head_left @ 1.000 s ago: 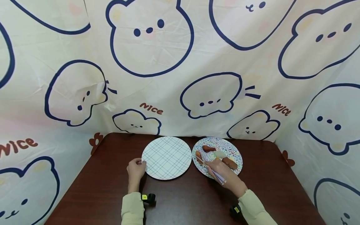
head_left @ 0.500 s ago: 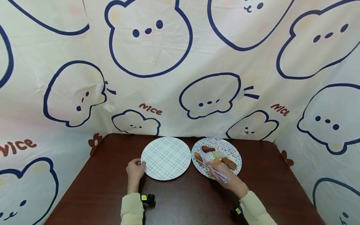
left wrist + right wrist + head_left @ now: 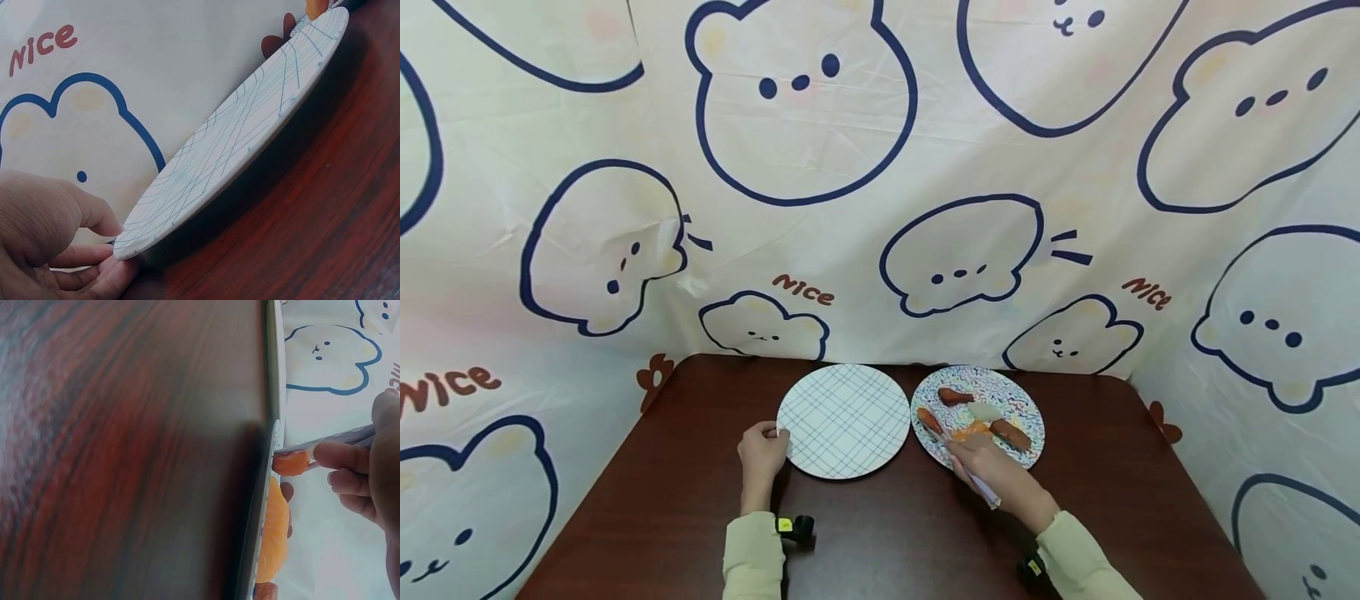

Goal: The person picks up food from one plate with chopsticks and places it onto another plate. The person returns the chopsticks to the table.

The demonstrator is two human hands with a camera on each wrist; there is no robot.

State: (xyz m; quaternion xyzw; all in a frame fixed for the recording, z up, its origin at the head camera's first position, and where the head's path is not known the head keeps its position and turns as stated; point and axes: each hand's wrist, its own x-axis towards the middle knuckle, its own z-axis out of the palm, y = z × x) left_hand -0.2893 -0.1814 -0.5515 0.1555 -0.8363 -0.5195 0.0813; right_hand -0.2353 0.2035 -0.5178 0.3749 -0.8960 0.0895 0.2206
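My left hand (image 3: 762, 458) pinches the left rim of a white plate (image 3: 842, 423) with a blue grid pattern, thumb on top and fingers below in the left wrist view. My right hand (image 3: 996, 471) holds a pair of pale purple chopsticks (image 3: 982, 490) over a speckled plate (image 3: 1022, 396). At the chopstick tips is a small orange-red food piece (image 3: 291, 464), near that plate's left side. Also on the speckled plate are a brown drumstick (image 3: 955, 397), a pale oval piece (image 3: 984, 411), an orange segment (image 3: 274, 534) and a brown oblong piece (image 3: 1011, 435).
Both plates stand side by side near the back edge of a dark brown table (image 3: 880, 542). A cloth backdrop (image 3: 850, 250) with bear drawings hangs behind and at both sides. Black wrist cameras sit below each hand.
My right hand has shifted a little, and the chopsticks' rear ends have come closer together. More of the orange segment shows now. My left hand stays on the grid plate's rim.
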